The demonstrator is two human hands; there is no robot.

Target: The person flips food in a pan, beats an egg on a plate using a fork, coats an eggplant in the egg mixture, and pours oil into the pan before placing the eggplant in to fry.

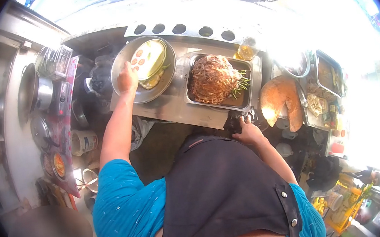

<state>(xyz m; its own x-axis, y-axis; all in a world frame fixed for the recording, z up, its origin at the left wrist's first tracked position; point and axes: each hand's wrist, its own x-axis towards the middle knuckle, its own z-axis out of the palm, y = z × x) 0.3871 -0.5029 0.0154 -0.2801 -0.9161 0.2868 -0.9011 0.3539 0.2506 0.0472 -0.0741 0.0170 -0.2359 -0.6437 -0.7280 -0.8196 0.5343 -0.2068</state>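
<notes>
My left hand (127, 80) grips the near edge of a pale oval plate (153, 60) with orange round marks. The plate is held over a wide metal basin (117, 63), where some yellowish food (152, 80) shows beneath it. At the counter's front edge, my right hand (250, 133) has its fingers closed on a crumpled black plastic bag (233, 122), partly hidden by the hand. Between my hands, a large browned piece of meat (213, 80) sits in a rectangular metal tray (189, 97), with green stalks (242, 84) at its right side.
A jar of yellow liquid (247, 49) stands behind the tray. Right of it lies a round wooden board (275, 98) with a notch. Pots (44, 93) and a red-patterned shelf (71, 103) line the left side. A counter strip with round holes (179, 28) runs along the back.
</notes>
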